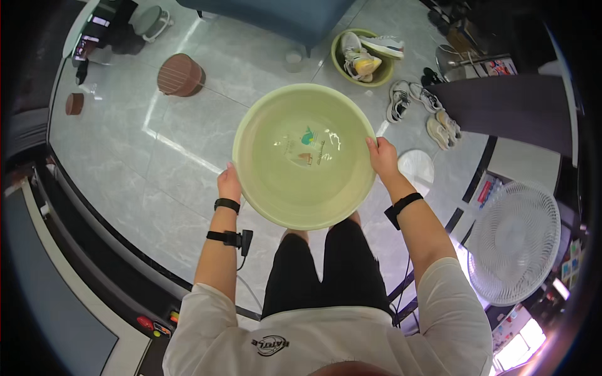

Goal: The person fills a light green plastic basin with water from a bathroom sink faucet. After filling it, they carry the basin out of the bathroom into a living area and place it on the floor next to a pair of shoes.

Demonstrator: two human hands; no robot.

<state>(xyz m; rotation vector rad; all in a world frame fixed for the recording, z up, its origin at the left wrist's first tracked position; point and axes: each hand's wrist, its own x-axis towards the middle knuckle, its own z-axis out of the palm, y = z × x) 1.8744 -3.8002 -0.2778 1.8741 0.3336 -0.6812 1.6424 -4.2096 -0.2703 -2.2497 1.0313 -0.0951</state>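
A large round pale-green basin is held out in front of my body, above the floor. Printed pictures show on its inner bottom, along with bright glints; whether it contains clear water I cannot tell. My left hand grips the rim at the lower left, its fingers partly hidden beneath. On the right side of the rim, my right hand is closed with the thumb over the edge. Dark bands circle both wrists, and a small black device is strapped to my left forearm.
Beyond the basin stands a smaller green tub filled with shoes. Several sneakers lie on the tiled floor to its right. A brown stool is at far left, a blue sofa at the back, a white fan at right.
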